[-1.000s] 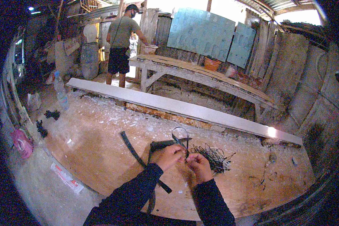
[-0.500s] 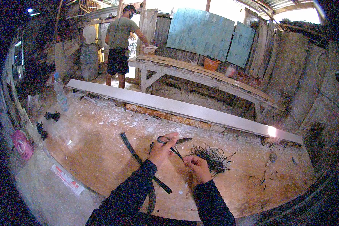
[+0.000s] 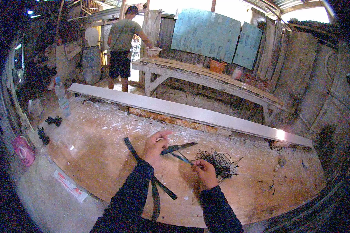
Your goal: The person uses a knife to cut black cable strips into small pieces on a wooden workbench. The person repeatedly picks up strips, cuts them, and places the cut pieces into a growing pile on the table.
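My right hand (image 3: 204, 173) is closed in a pinch on a thin dark strip (image 3: 181, 157), which slants up and left toward the other hand. My left hand (image 3: 154, 148) is bent at the strip's other end, thumb and fingers partly curled; its exact grip is partly hidden. A dark pointed blade (image 3: 187, 145), like a knife's, lies between the hands, its tip to the right. Wider black strips (image 3: 133, 149) cross under my left forearm. Beside my right hand lies a tangled pile of thin black strips (image 3: 223, 163).
A long pale board (image 3: 159, 105) borders the worktable's (image 3: 105, 143) far side. A plastic bottle (image 3: 61, 97) and black bundles (image 3: 53, 120) are at the left. A pink roll (image 3: 24, 150) sits beyond the left edge. Another person (image 3: 122, 42) stands by the rear bench (image 3: 206, 73).
My left hand has moved left, away from the blade, and its fingers have loosened, showing more of the blade and strip. The right hand stays nearly in place.
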The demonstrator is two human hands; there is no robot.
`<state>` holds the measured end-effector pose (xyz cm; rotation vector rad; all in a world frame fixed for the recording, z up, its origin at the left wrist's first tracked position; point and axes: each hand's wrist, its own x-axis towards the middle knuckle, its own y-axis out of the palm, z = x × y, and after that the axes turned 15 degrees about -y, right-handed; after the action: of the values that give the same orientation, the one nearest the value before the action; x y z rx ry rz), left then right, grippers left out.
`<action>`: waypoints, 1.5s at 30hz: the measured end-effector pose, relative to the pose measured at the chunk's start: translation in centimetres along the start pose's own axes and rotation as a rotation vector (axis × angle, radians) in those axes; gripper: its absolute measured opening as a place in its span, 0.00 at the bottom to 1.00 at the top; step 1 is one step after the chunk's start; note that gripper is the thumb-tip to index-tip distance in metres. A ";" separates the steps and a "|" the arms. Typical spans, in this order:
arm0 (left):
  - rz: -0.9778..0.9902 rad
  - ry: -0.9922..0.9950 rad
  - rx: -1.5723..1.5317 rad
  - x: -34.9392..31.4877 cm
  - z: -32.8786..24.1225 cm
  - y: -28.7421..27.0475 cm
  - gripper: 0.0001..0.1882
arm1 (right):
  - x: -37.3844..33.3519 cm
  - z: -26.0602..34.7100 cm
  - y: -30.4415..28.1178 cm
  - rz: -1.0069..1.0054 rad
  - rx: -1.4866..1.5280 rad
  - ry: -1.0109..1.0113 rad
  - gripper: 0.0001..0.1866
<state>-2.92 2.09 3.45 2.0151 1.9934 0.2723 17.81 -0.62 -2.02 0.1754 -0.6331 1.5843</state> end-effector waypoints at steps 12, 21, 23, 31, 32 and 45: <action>-0.044 0.169 0.234 -0.3 -1.0 -0.7 0.21 | -0.1 1.2 0.1 0.001 0.041 -0.078 0.03; -0.058 -0.186 0.274 -0.6 0.5 1.9 0.19 | 0.5 0.9 -0.6 -0.246 0.127 -0.037 0.05; -0.152 0.044 0.366 -0.9 1.0 3.2 0.14 | 0.6 1.3 -0.7 -0.319 0.029 -0.003 0.05; 0.306 -0.030 0.410 -3.0 2.4 5.0 0.11 | 0.3 2.9 -0.2 -0.307 0.129 -0.086 0.05; 0.295 -0.034 0.383 -3.1 2.5 5.1 0.11 | 0.2 2.8 0.0 -0.286 0.135 -0.116 0.05; 0.165 0.040 0.387 -2.6 2.9 4.9 0.08 | -0.2 2.4 0.4 -0.216 -0.066 -0.163 0.04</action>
<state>2.64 -0.74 2.60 2.4315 2.0296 -0.0463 16.81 -1.95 -0.20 0.3156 -0.7659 1.3485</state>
